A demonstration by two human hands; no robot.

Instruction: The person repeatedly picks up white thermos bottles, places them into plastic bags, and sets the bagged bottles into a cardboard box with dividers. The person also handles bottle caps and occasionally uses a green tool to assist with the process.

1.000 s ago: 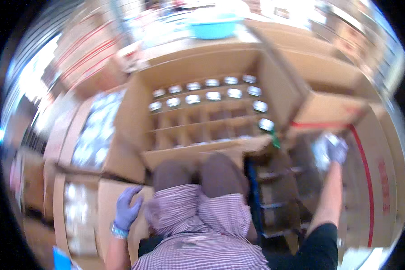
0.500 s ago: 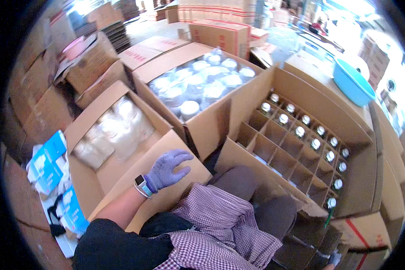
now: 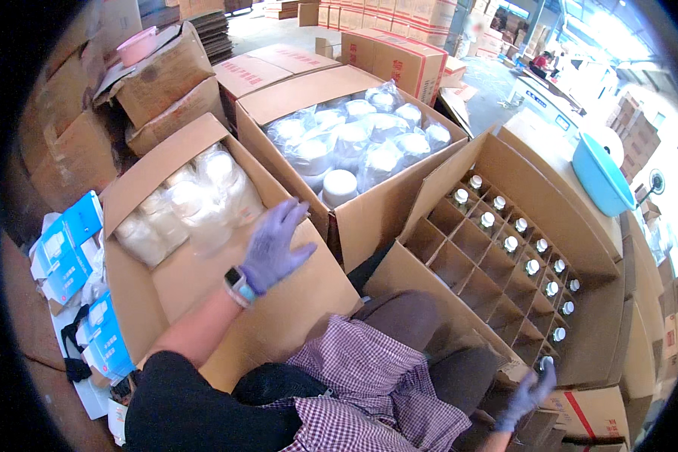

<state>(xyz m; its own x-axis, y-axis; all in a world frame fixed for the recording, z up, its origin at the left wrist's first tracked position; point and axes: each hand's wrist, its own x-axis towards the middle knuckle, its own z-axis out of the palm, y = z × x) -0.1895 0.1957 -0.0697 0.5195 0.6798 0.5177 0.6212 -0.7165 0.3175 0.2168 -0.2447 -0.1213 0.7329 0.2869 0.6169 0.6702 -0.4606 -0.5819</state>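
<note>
Reaching out over the open carton [image 3: 166,279], the left hand [image 3: 273,245] hangs in the air in its pale purple glove, fingers spread wide and palm down, gripping nothing at all. Look at where it sits: above the carton's right-hand wall, with the clear bags of white lids [image 3: 184,207] packed into the carton's far left end, up and to the left of the fingertips. Near, but not touching. That heap runs its long way along the carton's far wall, from the left corner toward the hand. A watch [image 3: 237,285] rides on the wrist, and the bare forearm comes up from the lower left, slanting toward the far right.

Down at the lower right edge, the right hand [image 3: 526,395], gloved too, is low beside the person's knee, just at the near corner of the divided box [image 3: 429,271]. Fingers look loosely curled; whether anything is in them, I can't tell from here. White-capped bottles [image 3: 535,265] stand in the cells along that box's far and right sides, the near cells bare.

Left hand is plainly the nearer one to the bagged lids. Beyond them, a second carton of bagged white tubs [image 3: 361,143], well past the fingertips.
</note>
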